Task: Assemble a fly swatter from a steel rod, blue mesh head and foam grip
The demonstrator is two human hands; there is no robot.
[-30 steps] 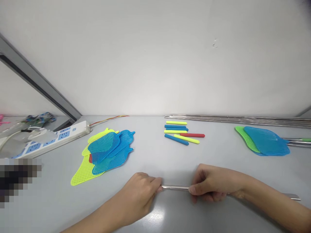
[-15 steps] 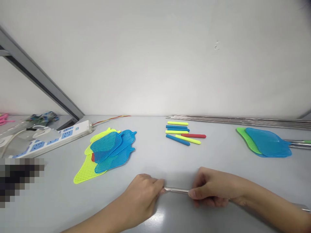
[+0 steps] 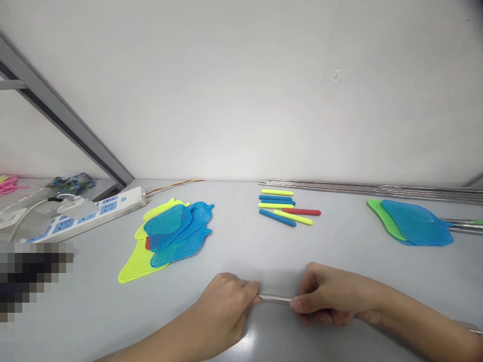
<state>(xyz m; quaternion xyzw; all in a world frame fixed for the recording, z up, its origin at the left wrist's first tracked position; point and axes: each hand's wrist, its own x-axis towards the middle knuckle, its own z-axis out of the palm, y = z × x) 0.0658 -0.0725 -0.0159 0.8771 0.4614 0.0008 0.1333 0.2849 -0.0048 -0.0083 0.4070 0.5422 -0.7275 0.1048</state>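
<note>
A shiny metal rod (image 3: 276, 299) runs level between my two hands, low over the grey table. My left hand (image 3: 228, 306) is closed around its left end, hiding that tip. To the right, my right hand (image 3: 326, 294) pinches the rod between thumb and fingers, so only a short stretch shows between the hands. A further piece of metal appears at the right edge beyond my forearm. Behind my left hand lies a pile of blue and yellow mesh fly swatter heads (image 3: 177, 231).
Several coloured plastic handles (image 3: 289, 212) lie mid-table. Long thin metal rods (image 3: 362, 188) run along the wall. At right rest blue and green swatter heads (image 3: 418, 223) on metal shafts. A power strip (image 3: 113, 208) with plugs and cables stands at left, near a blurred-out patch.
The gap between my hands along the rod has narrowed slightly. Both hands keep their grip, and the whole view has shifted a little.
</note>
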